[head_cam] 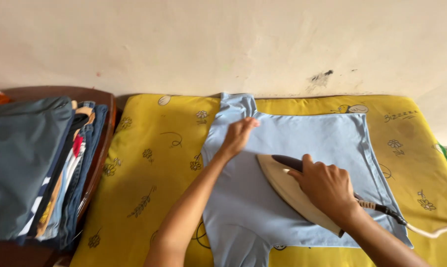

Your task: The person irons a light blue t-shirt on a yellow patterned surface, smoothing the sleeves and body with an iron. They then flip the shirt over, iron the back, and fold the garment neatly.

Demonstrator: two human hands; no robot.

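Light-blue shirt [302,148] — yellow, seemingly floral cloth [149,168]

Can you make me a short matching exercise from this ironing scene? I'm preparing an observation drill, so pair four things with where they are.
Things:
1. left hand
2. right hand
3. stack of folded clothes
4. light blue shirt

Places:
A. spread flat on the yellow padded cover
B. gripping the dark handle of the iron
C. piled on the wooden surface at the far left
D. pressing down the fabric near the shirt's upper edge

Pairs: 1-D, 2-B, 3-C, 4-A
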